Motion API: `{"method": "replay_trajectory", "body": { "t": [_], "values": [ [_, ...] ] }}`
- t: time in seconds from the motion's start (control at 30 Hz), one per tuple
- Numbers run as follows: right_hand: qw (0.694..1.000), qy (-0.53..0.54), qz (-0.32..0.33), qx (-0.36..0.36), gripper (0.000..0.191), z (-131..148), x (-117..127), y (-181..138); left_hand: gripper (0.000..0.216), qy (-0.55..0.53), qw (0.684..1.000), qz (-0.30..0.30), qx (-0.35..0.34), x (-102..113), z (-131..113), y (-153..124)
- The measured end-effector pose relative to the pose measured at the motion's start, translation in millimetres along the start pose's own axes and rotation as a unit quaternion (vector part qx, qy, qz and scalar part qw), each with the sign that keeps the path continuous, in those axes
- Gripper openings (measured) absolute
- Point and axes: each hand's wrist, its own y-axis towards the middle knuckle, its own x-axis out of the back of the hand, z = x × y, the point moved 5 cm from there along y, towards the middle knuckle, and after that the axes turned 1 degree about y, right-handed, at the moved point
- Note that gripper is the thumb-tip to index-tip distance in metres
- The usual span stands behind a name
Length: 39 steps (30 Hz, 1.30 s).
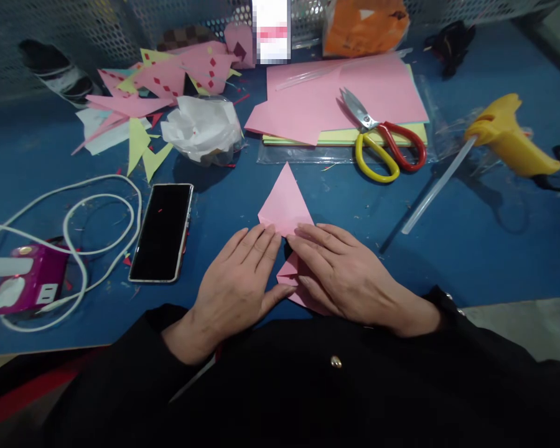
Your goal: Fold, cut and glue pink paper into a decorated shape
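Note:
A folded piece of pink paper (285, 199) lies on the blue table, its pointed tip facing away from me. My left hand (238, 274) rests flat, its fingertips on the paper's lower left edge and its thumb reaching toward a second pink part nearer me. My right hand (350, 267) lies flat across the lower right side, fingers stretched out over the paper. Beneath that palm, a smaller pink folded piece (289, 272) pokes out; whether it joins the upper triangle is hidden by my hand.
Scissors (368, 124) lie on stacked coloured paper (303, 81) behind my hands. A yellow glue gun (508, 134) with a glue stick stands right. Left are a phone (162, 233), a white cable (74, 249) on a purple box (40, 280), crumpled white paper (203, 127) and pink cutouts (168, 74).

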Motion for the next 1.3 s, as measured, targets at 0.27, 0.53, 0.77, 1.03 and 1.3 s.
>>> {"method": "replay_trajectory", "body": {
  "t": [0.27, 0.53, 0.77, 1.03, 1.3],
  "values": [
    [0.998, -0.057, 0.001, 0.022, 0.049, 4, -1, -3, 0.074, 0.001, 0.999, 0.037, -0.001, -2, 0, 2],
    [0.999, -0.054, 0.0, 0.005, 0.045, 2, -1, -2, 0.07, 0.001, 0.999, 0.035, 0.009, 0, 1, 4],
    [0.997, -0.068, -0.019, 0.013, 0.041, 2, 2, 0, 0.067, 0.021, 0.999, 0.01, 0.044, 5, -3, 2],
    [0.999, -0.037, -0.003, -0.008, 0.043, -1, 3, -3, 0.067, 0.027, 0.995, 0.019, 0.089, 2, -3, -5],
    [1.0, -0.009, -0.006, -0.01, 0.044, -3, 1, -3, 0.064, 0.031, 0.994, 0.0, 0.109, 3, 17, -10]
  ]
}}
